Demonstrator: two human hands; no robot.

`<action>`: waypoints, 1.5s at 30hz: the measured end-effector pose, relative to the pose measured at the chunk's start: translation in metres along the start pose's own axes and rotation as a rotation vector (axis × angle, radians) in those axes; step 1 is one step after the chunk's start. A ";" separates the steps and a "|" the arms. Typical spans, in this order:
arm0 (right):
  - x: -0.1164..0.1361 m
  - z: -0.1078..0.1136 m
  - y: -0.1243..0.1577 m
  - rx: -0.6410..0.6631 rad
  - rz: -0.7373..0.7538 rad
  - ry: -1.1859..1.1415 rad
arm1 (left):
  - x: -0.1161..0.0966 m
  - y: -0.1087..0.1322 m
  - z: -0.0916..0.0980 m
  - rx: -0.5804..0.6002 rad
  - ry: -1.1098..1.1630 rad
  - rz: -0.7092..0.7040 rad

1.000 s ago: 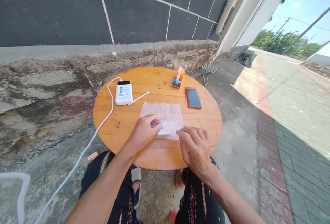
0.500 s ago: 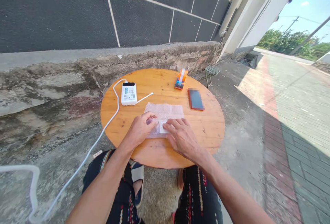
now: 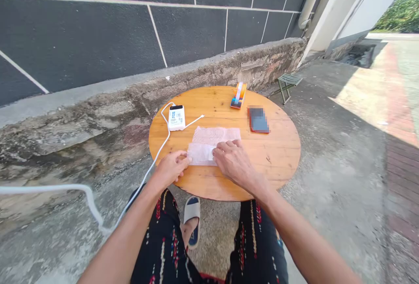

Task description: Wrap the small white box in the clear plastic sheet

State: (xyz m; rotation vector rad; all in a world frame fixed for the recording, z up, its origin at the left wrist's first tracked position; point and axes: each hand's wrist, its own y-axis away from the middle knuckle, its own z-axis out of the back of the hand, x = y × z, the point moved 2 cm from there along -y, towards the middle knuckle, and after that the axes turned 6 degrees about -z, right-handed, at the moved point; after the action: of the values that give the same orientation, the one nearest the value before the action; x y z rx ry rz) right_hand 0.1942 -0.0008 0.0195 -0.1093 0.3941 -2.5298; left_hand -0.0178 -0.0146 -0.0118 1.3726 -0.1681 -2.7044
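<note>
A pinkish, translucent sheet of bubble wrap (image 3: 218, 134) lies on the round wooden table (image 3: 281, 153), its near part folded back over itself. Through the folded layer shows a flat white object (image 3: 207, 153), too veiled to name. My left hand (image 3: 173, 165) pinches the fold's left edge between thumb and fingers. Over the right end of the fold is my right hand (image 3: 235, 159), fingers curled and pressed onto the wrap; its fingertips are partly hidden.
A white power bank (image 3: 177, 118) with a short white cable sits at the table's left, and a long white cord (image 3: 144, 180) runs off it. An orange tape dispenser (image 3: 238, 95) and a blurred-out phone (image 3: 258, 120) are farther right. A folding stool (image 3: 288, 82) stands beyond.
My left hand has shifted left to the wrap's edge. The near flap now covers more of the white object. The whole view has turned slightly left.
</note>
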 end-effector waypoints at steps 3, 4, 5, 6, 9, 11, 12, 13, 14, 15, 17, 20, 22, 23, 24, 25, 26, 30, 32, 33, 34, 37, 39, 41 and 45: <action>-0.001 0.000 0.000 -0.010 -0.004 -0.012 | -0.011 -0.008 -0.002 0.075 0.041 0.047; -0.001 0.000 0.001 -0.013 -0.004 -0.017 | -0.013 -0.010 -0.003 0.093 0.059 0.059; -0.001 -0.001 0.001 -0.016 -0.005 -0.020 | -0.015 -0.011 -0.003 0.105 0.076 0.071; -0.001 -0.002 0.002 -0.021 -0.006 -0.022 | -0.016 -0.011 -0.002 0.113 0.097 0.087; -0.002 -0.003 0.003 -0.044 -0.009 -0.025 | -0.019 -0.006 -0.001 0.118 0.171 0.125; -0.002 -0.003 0.003 -0.052 -0.011 -0.028 | -0.021 -0.002 -0.001 0.110 0.223 0.135; -0.002 -0.003 0.003 -0.052 -0.012 -0.031 | -0.022 -0.001 -0.002 0.103 0.249 0.135; -0.003 -0.003 0.003 -0.049 -0.013 -0.036 | -0.024 -0.001 -0.003 0.092 0.273 0.133; -0.003 -0.003 0.003 -0.045 -0.015 -0.040 | -0.024 -0.001 -0.005 0.077 0.292 0.131; -0.003 -0.003 0.002 -0.040 -0.017 -0.044 | -0.025 -0.001 -0.008 0.056 0.308 0.129; -0.004 -0.002 0.002 -0.029 -0.020 -0.051 | -0.026 -0.004 -0.016 0.001 0.328 0.123; -0.004 -0.002 0.001 -0.022 -0.017 -0.054 | -0.025 -0.010 -0.029 -0.107 0.338 0.117; -0.004 -0.001 0.001 -0.019 -0.014 -0.053 | -0.025 -0.013 -0.037 -0.179 0.337 0.122; -0.005 -0.001 0.001 -0.017 -0.013 -0.051 | -0.025 -0.014 -0.039 -0.208 0.337 0.126; -0.005 -0.001 0.001 -0.014 -0.014 -0.049 | -0.024 -0.015 -0.041 -0.227 0.340 0.131; -0.005 -0.001 0.001 -0.013 -0.015 -0.047 | -0.024 -0.016 -0.042 -0.234 0.347 0.134; -0.005 -0.001 0.001 -0.014 -0.015 -0.046 | -0.024 -0.016 -0.043 -0.228 0.357 0.133; -0.005 -0.001 0.000 -0.013 -0.010 -0.051 | -0.027 -0.018 -0.044 -0.144 0.391 0.100; -0.006 -0.001 0.000 -0.009 -0.008 -0.058 | -0.029 -0.019 -0.046 -0.134 0.389 0.080; -0.006 -0.001 0.000 -0.009 -0.008 -0.059 | -0.030 -0.019 -0.048 -0.144 0.384 0.070; -0.006 -0.001 0.000 -0.010 -0.007 -0.059 | -0.031 -0.020 -0.050 -0.161 0.378 0.058; -0.006 -0.001 0.000 -0.019 0.003 -0.054 | -0.036 -0.020 -0.055 -0.226 0.351 0.015; -0.006 0.000 0.000 -0.022 0.008 -0.051 | -0.039 -0.020 -0.058 -0.250 0.338 -0.007; -0.006 0.000 0.000 -0.013 0.005 -0.050 | -0.042 -0.019 -0.060 -0.251 0.333 -0.020; -0.006 0.002 -0.002 0.013 -0.003 -0.064 | -0.045 -0.016 -0.062 -0.245 0.290 -0.063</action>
State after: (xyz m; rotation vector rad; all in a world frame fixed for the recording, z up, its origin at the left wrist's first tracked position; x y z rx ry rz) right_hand 0.1984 0.0033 0.0217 -0.1856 0.3529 -2.5246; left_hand 0.0578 0.0044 -0.0146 1.6891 0.2254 -2.4319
